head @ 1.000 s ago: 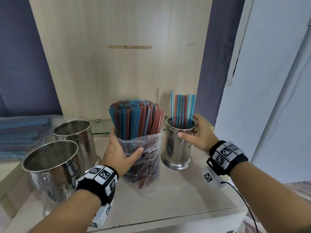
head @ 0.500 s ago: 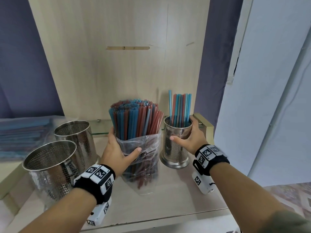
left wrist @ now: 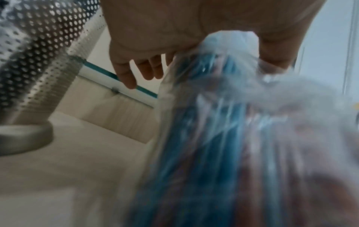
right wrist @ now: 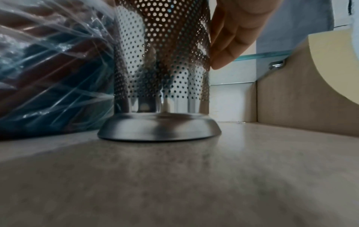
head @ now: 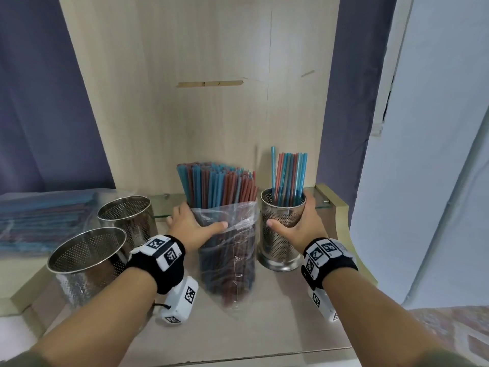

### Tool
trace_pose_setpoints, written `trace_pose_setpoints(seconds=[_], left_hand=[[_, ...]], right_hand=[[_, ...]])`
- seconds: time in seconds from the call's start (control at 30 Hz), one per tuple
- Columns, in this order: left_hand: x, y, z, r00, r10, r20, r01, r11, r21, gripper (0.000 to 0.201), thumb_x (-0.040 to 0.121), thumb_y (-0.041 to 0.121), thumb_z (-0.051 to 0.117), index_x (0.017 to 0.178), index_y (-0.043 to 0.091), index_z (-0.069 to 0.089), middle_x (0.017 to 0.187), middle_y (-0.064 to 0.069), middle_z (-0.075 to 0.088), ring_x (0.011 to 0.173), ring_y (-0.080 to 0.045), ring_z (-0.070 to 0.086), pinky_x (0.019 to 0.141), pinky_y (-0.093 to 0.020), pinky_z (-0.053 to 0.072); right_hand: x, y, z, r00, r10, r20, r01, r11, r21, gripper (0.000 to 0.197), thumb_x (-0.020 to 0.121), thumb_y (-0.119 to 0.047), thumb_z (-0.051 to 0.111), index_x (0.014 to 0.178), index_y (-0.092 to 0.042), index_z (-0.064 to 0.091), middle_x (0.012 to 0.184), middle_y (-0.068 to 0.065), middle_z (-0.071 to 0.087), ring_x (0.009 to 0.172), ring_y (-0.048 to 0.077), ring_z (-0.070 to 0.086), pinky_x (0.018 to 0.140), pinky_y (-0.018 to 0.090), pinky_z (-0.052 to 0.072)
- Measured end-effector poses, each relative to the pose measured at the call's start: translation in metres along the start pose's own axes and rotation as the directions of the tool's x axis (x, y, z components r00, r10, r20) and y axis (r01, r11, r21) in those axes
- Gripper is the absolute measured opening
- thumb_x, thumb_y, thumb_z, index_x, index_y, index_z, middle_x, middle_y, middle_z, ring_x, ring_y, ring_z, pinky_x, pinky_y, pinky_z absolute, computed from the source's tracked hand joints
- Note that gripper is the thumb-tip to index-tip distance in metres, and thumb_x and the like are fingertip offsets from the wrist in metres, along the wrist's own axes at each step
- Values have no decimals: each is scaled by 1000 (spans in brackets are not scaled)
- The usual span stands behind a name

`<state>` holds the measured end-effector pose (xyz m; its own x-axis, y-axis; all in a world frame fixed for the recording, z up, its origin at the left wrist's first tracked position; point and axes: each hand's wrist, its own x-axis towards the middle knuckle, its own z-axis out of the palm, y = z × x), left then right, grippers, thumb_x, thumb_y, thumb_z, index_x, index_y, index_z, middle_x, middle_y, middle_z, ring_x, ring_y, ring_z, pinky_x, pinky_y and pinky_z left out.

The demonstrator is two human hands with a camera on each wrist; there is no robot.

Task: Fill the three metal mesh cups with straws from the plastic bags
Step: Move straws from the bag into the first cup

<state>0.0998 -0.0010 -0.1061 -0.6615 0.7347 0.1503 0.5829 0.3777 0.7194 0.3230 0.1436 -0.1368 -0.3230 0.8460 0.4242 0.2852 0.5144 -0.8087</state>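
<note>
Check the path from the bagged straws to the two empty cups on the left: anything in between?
Nothing visible blocks it. The left hand grips the bag of straws; the two empty cups stand open-topped just left, bare shelf between.

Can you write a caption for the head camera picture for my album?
Left hand holds the straw bag; right hand grips the mesh cup.

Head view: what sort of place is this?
Probably a drinks counter or café supply nook: perforated metal cups on a pale wood counter, an open plastic bag of straws, and more bagged straws stacked at the left.
</note>
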Motion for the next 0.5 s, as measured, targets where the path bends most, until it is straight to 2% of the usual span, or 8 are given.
trace_pose_setpoints(seconds=[0.07,0.1,0.17,0.2,0.3,0.4,0.5], left_hand=[[2,6,-4,999,3,-52,-8,996,-85,103,72,63,72,149,13,26,150,-14,28,142,-37,18,115,-50,20],[4,9,-7,996,-2,-93,-10,992,-123,102,71,68,68,147,12,30,149,-14,31,142,-37,21,116,-51,21],[6,12,-12,983,-17,-183,-16,984,-176,109,61,81,61,142,11,39,144,-13,42,137,-36,33,112,-53,31],[6,14,-14,976,-12,-218,-30,982,-189,109,59,82,61,139,10,42,140,-12,46,133,-34,39,109,-53,36],[5,21,-17,953,15,-303,-55,991,-122,95,69,68,71,135,7,44,135,-10,49,128,-31,44,105,-50,41],[9,27,-21,946,10,-325,-23,999,-35,89,68,68,71,127,5,50,128,-12,54,122,-32,50,101,-48,45],[14,31,-24,948,24,-317,-21,1000,12,71,71,67,65,106,5,61,110,-13,63,105,-35,58,91,-47,50]], right_hand=[[0,0,-1,1000,-3,2,3,1000,6,109,62,-42,92,147,-21,27,130,-5,58,116,12,57,103,28,44],[0,0,-1,1000,-4,4,4,1000,5,108,62,-41,92,147,-21,27,129,-6,58,115,12,57,103,28,44],[0,-2,-3,1000,-7,10,7,1000,7,107,63,-39,92,147,-22,27,124,-9,56,113,10,55,101,26,42],[-1,-3,-3,1000,-6,13,6,1000,8,106,64,-38,92,147,-21,27,122,-10,54,111,9,54,100,25,41],[-2,-4,-3,1000,-2,14,2,1000,12,108,65,-37,92,149,-20,25,126,-6,55,110,8,51,98,21,37],[-1,-4,-3,1000,2,11,-2,1000,10,110,64,-38,92,149,-20,24,134,-2,56,115,10,53,99,22,38],[-2,-4,-3,1000,1,17,-1,1000,10,109,65,-38,92,149,-20,24,135,-1,56,115,12,53,99,22,38]])
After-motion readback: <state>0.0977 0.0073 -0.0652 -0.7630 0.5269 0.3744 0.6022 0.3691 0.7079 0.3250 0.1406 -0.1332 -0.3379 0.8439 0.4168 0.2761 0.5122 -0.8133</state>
